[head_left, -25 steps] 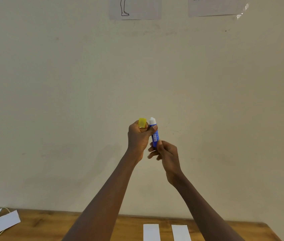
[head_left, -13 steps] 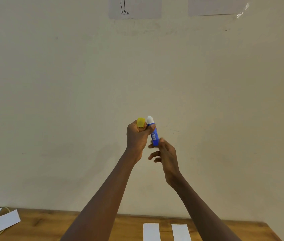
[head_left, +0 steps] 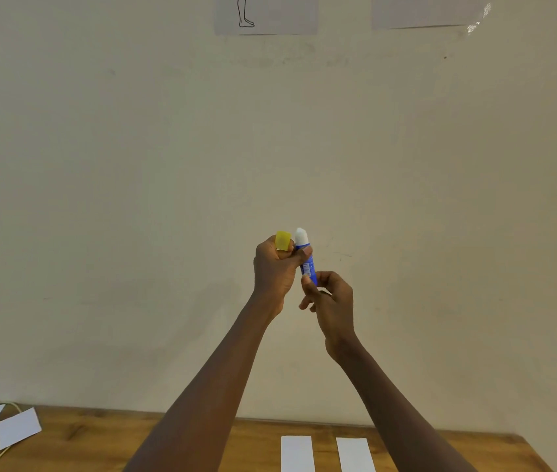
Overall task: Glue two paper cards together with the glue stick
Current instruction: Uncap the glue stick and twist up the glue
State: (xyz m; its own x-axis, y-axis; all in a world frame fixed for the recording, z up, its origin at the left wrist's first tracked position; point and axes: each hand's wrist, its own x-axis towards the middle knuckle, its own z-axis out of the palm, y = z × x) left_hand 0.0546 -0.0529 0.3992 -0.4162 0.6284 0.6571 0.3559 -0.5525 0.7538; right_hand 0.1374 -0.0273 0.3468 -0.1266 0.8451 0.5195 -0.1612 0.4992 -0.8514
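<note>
My left hand (head_left: 275, 270) grips the yellow cap (head_left: 283, 240) and the upper glue stick (head_left: 305, 260), upright in the air. My right hand (head_left: 333, 301) pinches its base. More white glue stands out than a second ago, so it looks ready for the left card (head_left: 297, 453) and right card (head_left: 355, 454), which lie apart on the table (head_left: 100, 437).

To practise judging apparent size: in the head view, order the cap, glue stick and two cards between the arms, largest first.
Largest: left card and right card, alike and both cut off by the frame, so tied.
Next: glue stick.
Smallest: cap.
</note>
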